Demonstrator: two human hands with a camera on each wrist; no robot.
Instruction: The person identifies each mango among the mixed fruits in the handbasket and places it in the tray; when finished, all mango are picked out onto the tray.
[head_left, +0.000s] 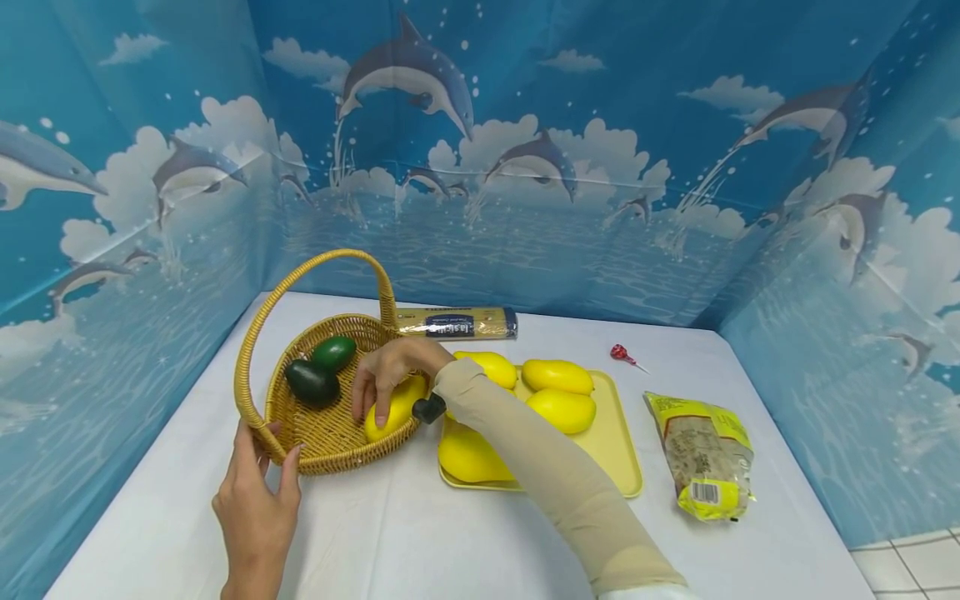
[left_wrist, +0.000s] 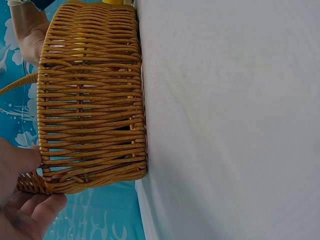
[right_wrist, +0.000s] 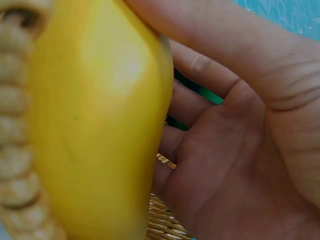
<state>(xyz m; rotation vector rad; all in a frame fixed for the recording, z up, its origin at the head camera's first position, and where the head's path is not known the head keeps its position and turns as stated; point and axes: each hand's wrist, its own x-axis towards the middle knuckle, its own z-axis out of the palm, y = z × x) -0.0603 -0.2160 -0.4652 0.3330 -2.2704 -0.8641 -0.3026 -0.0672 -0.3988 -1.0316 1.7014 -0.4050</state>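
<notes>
A wicker basket (head_left: pixel 341 461) with a tall arched handle stands at the left of the table. My left hand (head_left: pixel 258 504) grips its rim by the near foot of the handle, thumb and fingers on either side of the weave (left_wrist: pixel 90 112). Inside the basket's right side, my right hand (head_left: pixel 392 371) holds a yellow mango (head_left: pixel 406 402) between thumb and fingers; in the right wrist view the mango (right_wrist: pixel 95 130) fills the left half, close behind the rim. A dark avocado (head_left: pixel 311 383) and a greener one (head_left: pixel 334 354) lie at the basket's left.
Several more mangoes (head_left: pixel 558 377) lie on a yellow tray (head_left: pixel 626 462), partly covered by my right forearm. Behind the basket is a spaghetti pack (head_left: pixel 480 323). A red lollipop (head_left: pixel 621 353) and a yellow-and-clear plastic bag (head_left: pixel 705 454) lie farther right.
</notes>
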